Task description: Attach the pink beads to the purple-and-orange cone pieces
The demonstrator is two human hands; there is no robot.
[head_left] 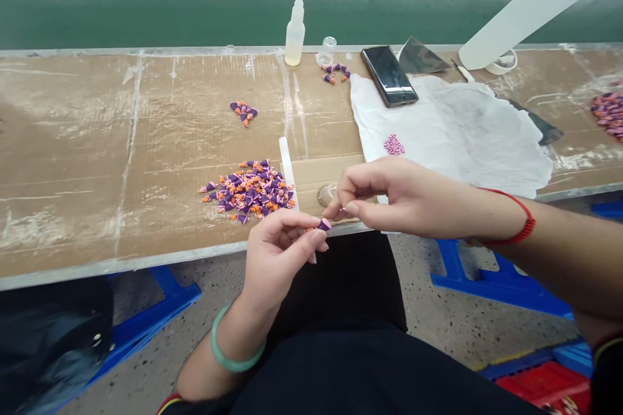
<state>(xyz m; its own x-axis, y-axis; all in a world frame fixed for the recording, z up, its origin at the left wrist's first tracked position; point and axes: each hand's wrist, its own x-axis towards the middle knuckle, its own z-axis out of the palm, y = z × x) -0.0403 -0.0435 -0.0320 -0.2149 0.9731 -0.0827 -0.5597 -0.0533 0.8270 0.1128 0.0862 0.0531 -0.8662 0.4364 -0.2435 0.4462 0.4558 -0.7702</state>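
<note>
- Pinching a small purple-and-pink conical figurine (324, 225) in left hand (282, 243), near edge of brown cardboard surface (170, 142).
- Gripping a tiny pink piece (343, 210) in right hand (402, 198), just beside.
- Likely joining both; calling next for steady placement.

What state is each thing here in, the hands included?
Left hand: pinching a small purple figurine
Right hand: pinching a tiny pink piece
Figurine pile: loosely heaped
Pink bits: heaped on the white sheet
White sheet: spread out, wrinkled
Phone: face up, screen dark
Dropper bottle: upright, pale liquid inside
Small clear container: open or closed, cannot tell
</note>
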